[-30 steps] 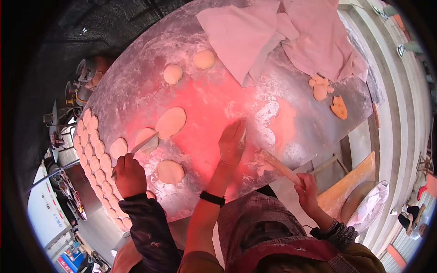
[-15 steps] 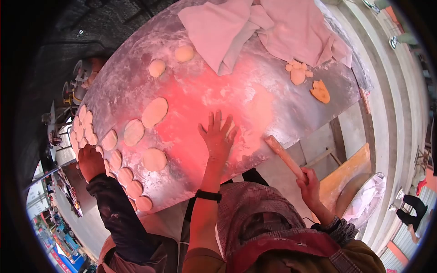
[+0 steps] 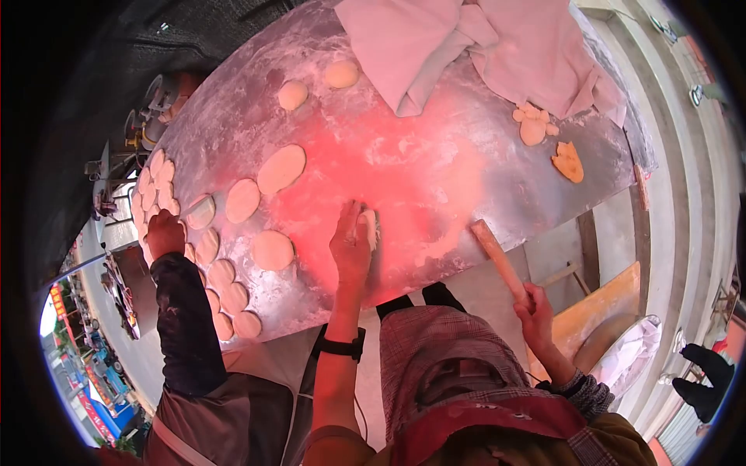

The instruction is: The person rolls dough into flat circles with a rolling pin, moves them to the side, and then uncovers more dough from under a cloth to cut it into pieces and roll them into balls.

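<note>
My left hand (image 3: pixel 351 242), with a black band at the wrist, is over the floury metal table (image 3: pixel 435 175). It is turned on its side, with the thumb and fingers around a pale dough piece (image 3: pixel 372 231) tilted up on edge. My right hand (image 3: pixel 535 312) grips one end of a wooden rolling pin (image 3: pixel 497 259), whose far end rests at the table's near edge. Left of my left hand lie a flat dough round (image 3: pixel 273 250), another round (image 3: pixel 243 200) and a larger oval (image 3: pixel 281 169).
At the left, a co-worker's hand (image 3: pixel 165 234) reaches over rows of dough rounds (image 3: pixel 234 297). Two dough balls (image 3: pixel 294 95) lie farther back. A pink cloth (image 3: pixel 412 46) covers the far side, near small dough lumps (image 3: pixel 533 128) and an orange-brown piece (image 3: pixel 568 162). A wooden board (image 3: pixel 594 311) stands below right.
My left hand has gone from spread flat over the dough piece to turned sideways, lifting it on edge. My right hand still grips the rolling pin. The whole view has shifted slightly.
</note>
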Tool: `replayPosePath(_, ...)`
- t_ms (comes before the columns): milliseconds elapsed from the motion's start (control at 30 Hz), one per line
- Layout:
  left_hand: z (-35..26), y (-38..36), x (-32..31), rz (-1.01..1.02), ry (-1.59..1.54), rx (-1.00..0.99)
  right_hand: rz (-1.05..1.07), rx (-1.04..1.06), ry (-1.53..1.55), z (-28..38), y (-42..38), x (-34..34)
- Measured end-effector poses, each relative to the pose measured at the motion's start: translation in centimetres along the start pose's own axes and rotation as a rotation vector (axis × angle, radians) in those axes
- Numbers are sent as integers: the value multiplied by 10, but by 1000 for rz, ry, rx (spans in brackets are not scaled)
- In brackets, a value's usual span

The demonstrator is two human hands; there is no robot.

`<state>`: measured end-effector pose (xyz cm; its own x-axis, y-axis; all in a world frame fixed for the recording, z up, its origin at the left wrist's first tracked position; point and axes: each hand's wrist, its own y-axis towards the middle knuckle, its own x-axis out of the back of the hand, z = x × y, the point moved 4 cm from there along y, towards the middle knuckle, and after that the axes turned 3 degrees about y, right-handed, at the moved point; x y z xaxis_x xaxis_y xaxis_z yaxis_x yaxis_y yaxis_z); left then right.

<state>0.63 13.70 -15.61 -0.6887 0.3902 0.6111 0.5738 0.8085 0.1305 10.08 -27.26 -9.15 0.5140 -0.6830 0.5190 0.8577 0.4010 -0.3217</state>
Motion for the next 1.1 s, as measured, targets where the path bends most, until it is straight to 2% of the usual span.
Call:
replayPosePath(33, 3, -1, -1, 119, 257, -167, 12, -14, 24, 0, 2, -4)
replayPosePath(67, 13, 2, 1, 119, 262, -162, 18, -16, 26, 2, 4, -7)
replayPosePath(133, 13, 16, 15, -97, 611, -46, 86, 0, -23, 11, 9, -11)
replayPosePath(200, -8, 2, -14, 66, 345, -194, 118, 3, -30, 20, 16, -17)
replayPosePath(300, -45, -27, -54, 198, 604, -270, 155, 46, -44, 41, 31, -37)
replayPosePath(367, -48, -23, -57, 231, 618, -279, 164, 88, -63, 63, 47, -55)
replayPosePath(433, -43, -18, -52, 344, 541, -281, 185, 295, -57, 95, 71, -80)
replayPosePath(467, -35, -15, -34, 226, -57, -62, 187, 296, -57, 104, 85, -91)
replayPosePath(533, -21, -6, 14, -114, -311, 295, 219, 559, -200, 125, 103, -114)
replayPosePath(567, -14, -2, 27, -106, -315, 298, 216, 552, -204, 129, 110, -123)
replayPosePath(633, -11, 6, 47, -66, 358, 66, 389, 780, -404, 139, 117, -151)
replayPosePath(667, -4, 11, 42, -62, 358, 74, 354, 814, -449, 142, 130, -164)
replayPosePath(733, 10, 38, 8, 281, 710, -88, 229, 843, -598, 160, 161, -188)
replayPosePath(767, 14, 64, -1, 285, 705, -89, 135, 841, -708, 174, 182, -197)
replayPosePath(833, 13, 102, 0, 88, 766, -134, 55, 757, -773, 179, 226, -214)
replayPosePath(933, 8, 85, 5, 140, 580, -130, 88, 758, -731, 177, 209, -207)
replayPosePath(1000, 11, 17, 16, 255, 649, -115, 270, 805, -718, 153, 150, -193)
replayPosePath(1067, 4, -50, 31, 267, 527, -81, 224, 909, -719, 113, 93, -181)
replayPosePath(1100, -3, -47, 29, 263, 530, -82, 222, 913, -716, 114, 93, -181)
